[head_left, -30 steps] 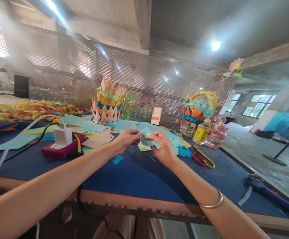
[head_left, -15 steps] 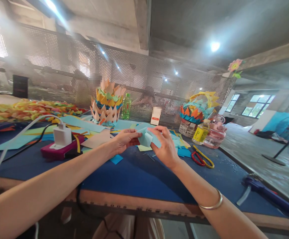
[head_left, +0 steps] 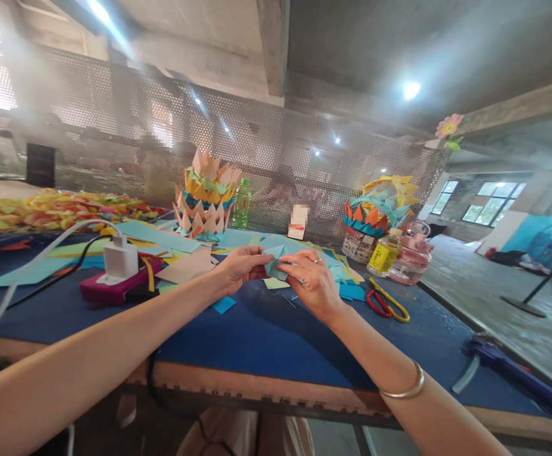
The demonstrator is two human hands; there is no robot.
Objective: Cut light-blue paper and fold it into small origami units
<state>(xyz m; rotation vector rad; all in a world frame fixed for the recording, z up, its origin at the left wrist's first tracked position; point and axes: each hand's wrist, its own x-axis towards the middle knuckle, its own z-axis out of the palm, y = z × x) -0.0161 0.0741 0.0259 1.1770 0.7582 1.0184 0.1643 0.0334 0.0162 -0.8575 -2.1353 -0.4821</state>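
Note:
Between my two hands is a small piece of light blue folded paper (head_left: 276,261), raised over the blue table. My left hand (head_left: 243,267) pinches its left side between thumb and fingers. On the right side, my right hand (head_left: 314,280) presses the paper with thumb and fingertips, which partly cover it. Loose sheets of blue, yellow and peach paper (head_left: 192,265) lie behind and to the left of my hands. A pair of scissors (head_left: 386,300) with red and yellow handles rests to the right of my right hand.
A purple power strip (head_left: 114,285) with a white charger (head_left: 120,258) stands at left, its cables trailing. Tiered paper flowers (head_left: 205,196), a green bottle (head_left: 242,204), a yellow-labelled bottle (head_left: 384,254) and a pink jug (head_left: 409,254) stand behind. A glue gun (head_left: 518,370) lies at the right edge.
My right fingers have closed down over the paper's right side, and the paper now shows a narrower, pointed fold. My left hand has barely moved.

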